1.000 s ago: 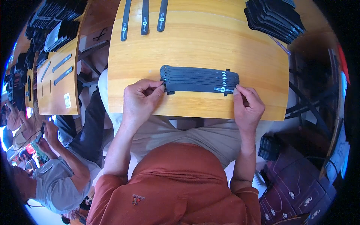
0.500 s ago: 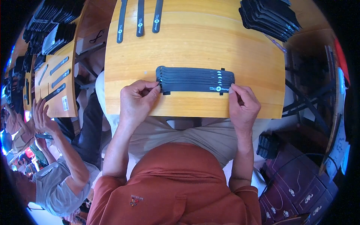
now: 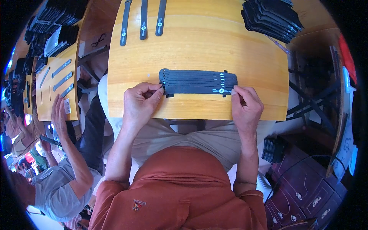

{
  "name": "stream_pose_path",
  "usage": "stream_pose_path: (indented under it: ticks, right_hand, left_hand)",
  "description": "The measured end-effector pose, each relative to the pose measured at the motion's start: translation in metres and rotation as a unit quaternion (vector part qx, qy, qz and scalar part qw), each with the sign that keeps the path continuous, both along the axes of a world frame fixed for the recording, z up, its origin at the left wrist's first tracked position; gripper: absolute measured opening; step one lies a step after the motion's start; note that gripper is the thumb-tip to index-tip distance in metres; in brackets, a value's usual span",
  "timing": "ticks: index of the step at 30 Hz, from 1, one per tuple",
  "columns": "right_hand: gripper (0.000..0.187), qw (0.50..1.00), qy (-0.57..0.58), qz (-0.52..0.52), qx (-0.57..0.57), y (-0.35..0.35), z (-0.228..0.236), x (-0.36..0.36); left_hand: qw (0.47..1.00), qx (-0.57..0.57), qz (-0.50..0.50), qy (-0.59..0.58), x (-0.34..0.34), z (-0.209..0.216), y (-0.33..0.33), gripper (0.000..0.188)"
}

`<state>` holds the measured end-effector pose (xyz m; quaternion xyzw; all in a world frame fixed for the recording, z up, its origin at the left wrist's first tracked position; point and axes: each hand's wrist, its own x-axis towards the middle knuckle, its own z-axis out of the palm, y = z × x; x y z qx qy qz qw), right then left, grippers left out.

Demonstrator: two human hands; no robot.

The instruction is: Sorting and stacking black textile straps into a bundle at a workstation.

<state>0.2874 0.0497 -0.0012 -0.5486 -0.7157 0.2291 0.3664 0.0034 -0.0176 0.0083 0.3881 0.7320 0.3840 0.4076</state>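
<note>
Before me on the wooden table lies a stack of black straps (image 3: 193, 81), fanned so that their long edges overlap in steps. Each strap has a rounded left end with a small hole and a pale print near the right. My left hand (image 3: 138, 103) pinches the left end of the nearest strap. At its right end, the thumb and fingers of my right hand (image 3: 247, 107) are closed on the same strap. Small black tabs (image 3: 170, 95) stick out from under the stack on both long sides.
Three single straps (image 3: 143, 23) lie apart at the table's far left. A pile of folded black straps (image 3: 272, 21) and a thin screwdriver-like tool (image 3: 279, 45) are at the far right. On the left, a co-worker's hand (image 3: 58, 115) is by another table (image 3: 57, 99). Dark drawers (image 3: 306, 191) stand at lower right.
My right hand and the strap's right end have shifted slightly left in the picture. My left hand stays in place. The co-worker's hand has moved right, away from a strap.
</note>
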Motion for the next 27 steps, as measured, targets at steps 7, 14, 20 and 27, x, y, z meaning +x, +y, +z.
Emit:
stream_pose_path:
  ticks: [7,14,20,27]
  right_hand:
    - [0.010,0.999,-0.023,0.003,-0.036,0.002,0.006,0.001]
    - [0.012,0.994,-0.105,0.007,0.003,-0.004,0.013,-0.004]
    - [0.032,0.952,-0.248,0.121,0.129,-0.028,0.026,-0.047]
    - [0.057,0.941,-0.215,0.251,0.068,-0.042,-0.001,-0.094]
  left_hand:
    - [0.999,0.026,-0.013,0.026,-0.003,-0.009,-0.003,0.012]
    - [0.999,0.024,-0.005,0.032,-0.001,-0.005,-0.001,0.012]
    - [0.999,0.034,-0.010,0.030,-0.002,-0.009,0.000,0.013]
    - [0.998,0.048,-0.018,0.046,0.001,-0.006,-0.001,0.013]
